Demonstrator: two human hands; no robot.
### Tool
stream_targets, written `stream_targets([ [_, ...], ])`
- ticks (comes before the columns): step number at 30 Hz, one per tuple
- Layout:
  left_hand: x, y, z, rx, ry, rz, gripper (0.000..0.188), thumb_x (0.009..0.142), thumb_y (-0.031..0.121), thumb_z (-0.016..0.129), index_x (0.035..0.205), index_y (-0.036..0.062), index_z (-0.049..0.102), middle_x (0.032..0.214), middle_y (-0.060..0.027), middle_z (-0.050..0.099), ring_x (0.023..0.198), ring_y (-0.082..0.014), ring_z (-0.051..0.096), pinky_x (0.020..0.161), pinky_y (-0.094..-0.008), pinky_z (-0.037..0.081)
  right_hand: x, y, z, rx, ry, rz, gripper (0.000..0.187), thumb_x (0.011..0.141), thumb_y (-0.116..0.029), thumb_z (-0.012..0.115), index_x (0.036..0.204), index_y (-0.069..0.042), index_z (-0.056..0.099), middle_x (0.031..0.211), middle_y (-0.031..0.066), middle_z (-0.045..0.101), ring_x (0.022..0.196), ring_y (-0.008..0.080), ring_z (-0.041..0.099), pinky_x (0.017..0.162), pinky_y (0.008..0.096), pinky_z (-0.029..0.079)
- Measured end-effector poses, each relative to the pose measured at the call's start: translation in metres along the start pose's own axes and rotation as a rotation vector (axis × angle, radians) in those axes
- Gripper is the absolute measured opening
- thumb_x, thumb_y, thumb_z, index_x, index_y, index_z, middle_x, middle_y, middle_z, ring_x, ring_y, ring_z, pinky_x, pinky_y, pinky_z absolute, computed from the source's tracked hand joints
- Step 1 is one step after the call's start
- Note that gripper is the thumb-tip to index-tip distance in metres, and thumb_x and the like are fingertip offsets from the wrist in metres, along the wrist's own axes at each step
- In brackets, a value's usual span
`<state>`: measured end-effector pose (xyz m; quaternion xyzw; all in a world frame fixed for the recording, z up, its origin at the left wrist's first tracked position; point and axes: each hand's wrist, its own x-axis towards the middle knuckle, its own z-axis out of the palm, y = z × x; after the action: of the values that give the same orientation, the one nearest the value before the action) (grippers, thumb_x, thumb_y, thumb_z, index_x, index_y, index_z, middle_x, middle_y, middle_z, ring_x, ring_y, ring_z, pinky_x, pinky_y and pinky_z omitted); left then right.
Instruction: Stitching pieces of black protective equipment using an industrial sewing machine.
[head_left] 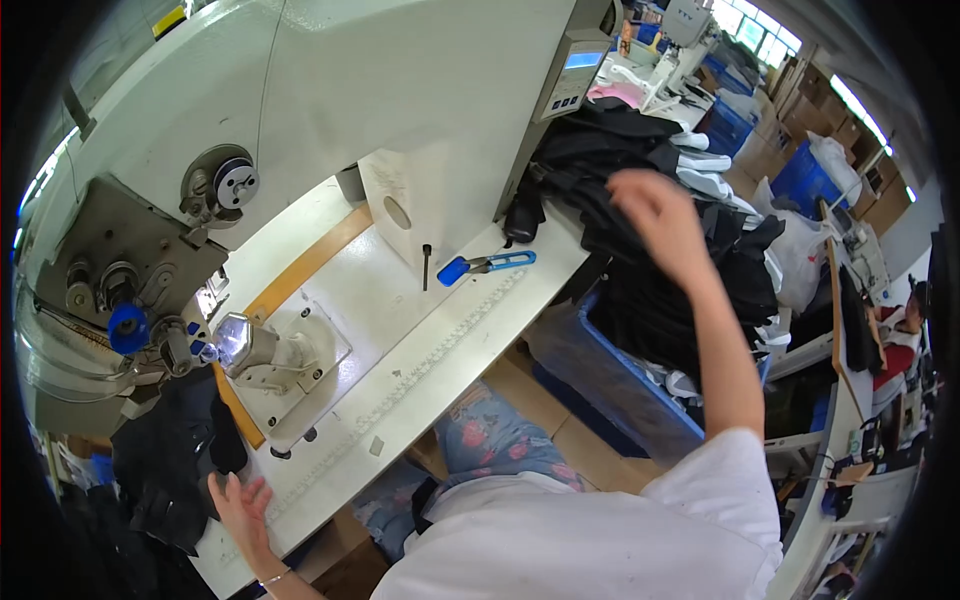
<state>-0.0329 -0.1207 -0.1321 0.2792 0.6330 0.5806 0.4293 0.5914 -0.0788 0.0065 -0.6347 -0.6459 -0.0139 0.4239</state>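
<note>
My left hand (240, 510) is at the left front edge of the white sewing table (400, 385). Its fingers are spread and hold nothing. Just beside them lies a black cloth piece (170, 450), partly below the sewing machine head (130, 270). On the other side, my right hand (658, 222) hovers over a heap of black garment pieces (640, 260), slightly blurred, with its fingers loosely bent and apart. Nothing shows in its grasp. White pieces (705, 178) stick out along the heap's right side.
Blue-handled thread snips (488, 265) and a black screwdriver-like tool (427, 268) lie on the table. A lit lamp (240, 343) sits by the needle area. Below the heap stands a blue crate (640, 375). A control panel (573, 75) is mounted at the machine's right.
</note>
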Motion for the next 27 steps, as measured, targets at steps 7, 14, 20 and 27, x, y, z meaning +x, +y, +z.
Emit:
stream_targets([
  [7,-0.029,-0.006,0.019,0.203,0.206,0.056,0.047,0.093,0.02,0.055,0.135,0.0087,0.037,0.111,-0.0112,0.05,0.063,-0.0149,0.061,0.042,-0.0238,0.048,0.15,0.143,0.047,-0.688,0.223,-0.147,0.04,0.078,-0.027,0.067,0.114,-0.013,0.062,0.106,0.0165,0.066,0.1,0.0336,0.063,0.088,0.0447,0.049],
  [14,-0.066,-0.008,0.039,0.3,0.025,0.102,0.026,0.093,0.01,0.052,0.118,0.003,0.052,0.091,-0.0075,0.056,0.058,-0.0115,0.059,0.042,-0.0215,0.046,0.201,0.178,-0.06,-0.162,0.966,0.089,0.038,0.074,0.006,0.05,0.1,-0.014,0.07,0.094,0.0144,0.068,0.084,0.0314,0.065,0.074,0.0382,0.049],
  [20,-0.108,-0.011,0.125,0.186,-0.497,0.075,0.016,0.089,0.003,0.058,0.104,0.0008,0.061,0.09,-0.0075,0.061,0.069,-0.0138,0.061,0.063,-0.0248,0.052,0.115,0.055,-0.145,-0.371,1.021,-0.397,0.036,0.071,0.012,0.046,0.095,-0.003,0.067,0.095,0.0121,0.063,0.095,0.026,0.061,0.086,0.0336,0.046],
  [27,-0.172,0.05,0.257,0.196,-1.159,0.949,0.034,0.084,0.009,0.06,0.117,0.001,0.057,0.117,-0.0137,0.056,0.114,-0.0277,0.05,0.098,-0.0356,0.039,-0.071,-0.063,-0.068,-0.348,0.348,-0.685,0.014,0.082,-0.016,0.057,0.084,-0.005,0.066,0.087,0.0088,0.056,0.085,0.0234,0.056,0.101,0.0588,0.038],
])
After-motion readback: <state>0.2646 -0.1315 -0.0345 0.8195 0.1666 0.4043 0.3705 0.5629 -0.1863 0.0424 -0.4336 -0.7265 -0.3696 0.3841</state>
